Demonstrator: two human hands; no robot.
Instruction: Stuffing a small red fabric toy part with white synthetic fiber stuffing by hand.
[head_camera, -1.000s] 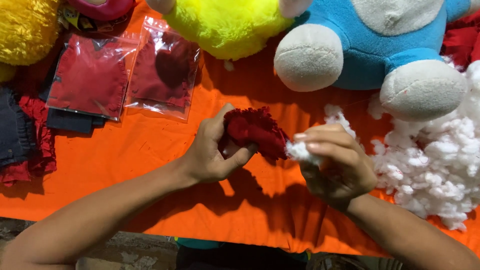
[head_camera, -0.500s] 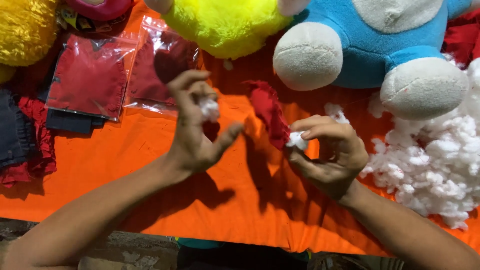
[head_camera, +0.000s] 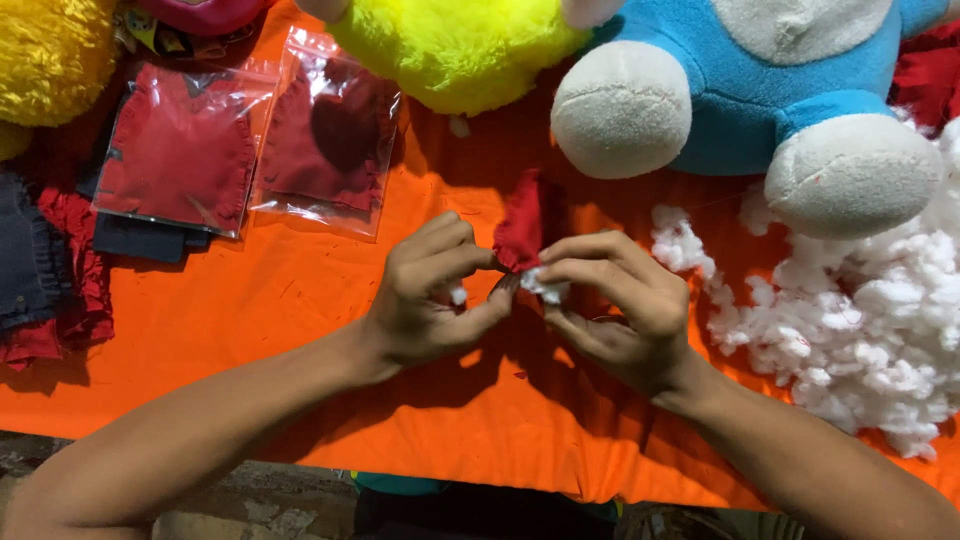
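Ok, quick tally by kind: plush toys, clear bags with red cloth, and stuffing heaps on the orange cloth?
Plush toys: 4, yellow, pink, lime, blue.
Clear bags with red cloth: 2.
Stuffing heaps: 1.
Total: 7.

Two bare forearms, left hand (head_camera: 430, 300), right hand (head_camera: 615, 310), no sleeves

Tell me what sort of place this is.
Probably a small soft-toy workshop table: an orange cloth covers it, a heap of white stuffing lies at the right, finished plush toys line the far edge, and bagged red fabric pieces wait at the left.
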